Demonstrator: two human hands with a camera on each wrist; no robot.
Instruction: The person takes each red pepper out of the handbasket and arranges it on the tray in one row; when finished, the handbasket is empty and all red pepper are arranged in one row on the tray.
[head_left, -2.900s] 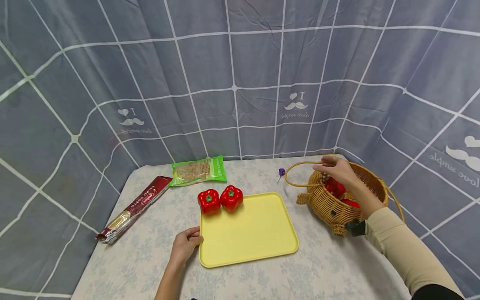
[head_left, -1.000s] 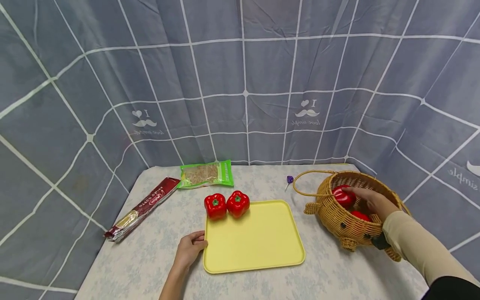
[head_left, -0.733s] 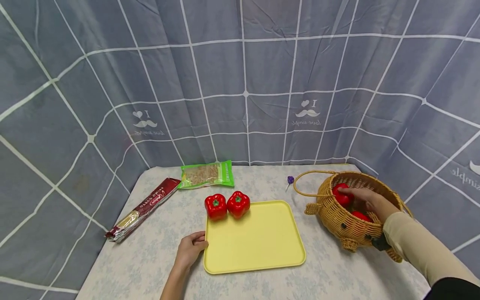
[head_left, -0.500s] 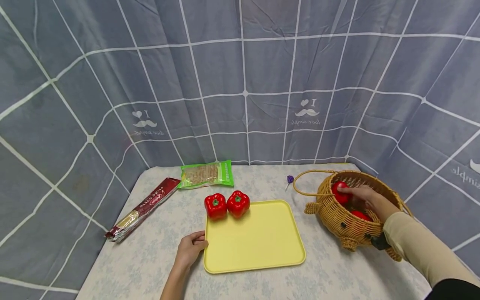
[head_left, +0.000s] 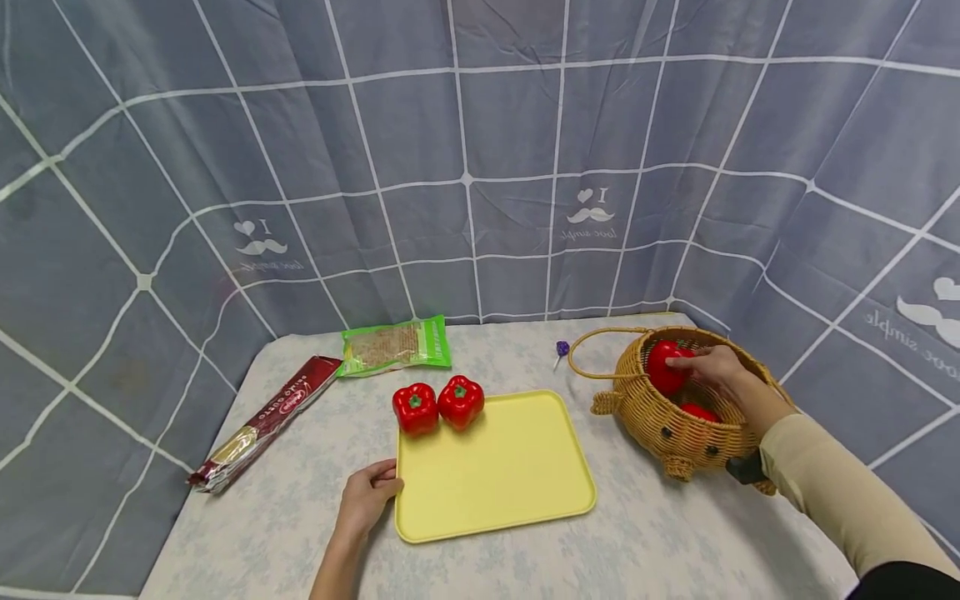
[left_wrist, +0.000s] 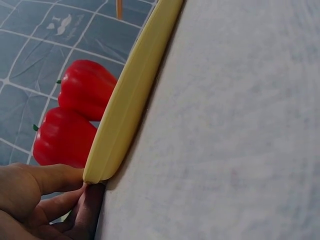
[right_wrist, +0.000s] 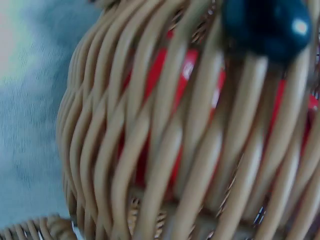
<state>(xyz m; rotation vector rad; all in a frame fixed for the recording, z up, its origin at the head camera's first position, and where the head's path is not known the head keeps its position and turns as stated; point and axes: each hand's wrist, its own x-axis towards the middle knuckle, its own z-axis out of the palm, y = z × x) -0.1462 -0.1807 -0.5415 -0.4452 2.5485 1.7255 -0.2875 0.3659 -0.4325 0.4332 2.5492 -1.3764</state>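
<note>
Head view: my left hand [head_left: 365, 497] pinches the left edge of the yellow tray [head_left: 495, 475], and right of that tray, past a gap of open tabletop [head_left: 622, 479], my right hand [head_left: 716, 367] grips a red vegetable [head_left: 660, 377] inside the wicker basket [head_left: 643, 417].

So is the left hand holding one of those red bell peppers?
No, the head view shows the left hand pinching the left edge of the yellow tray instead.

Glossy red peppers [head_left: 664, 372], rough woven wicker basket [head_left: 637, 410], smooth matt yellow tray [head_left: 495, 475], shiny maroon wrapper [head_left: 264, 423].
</note>
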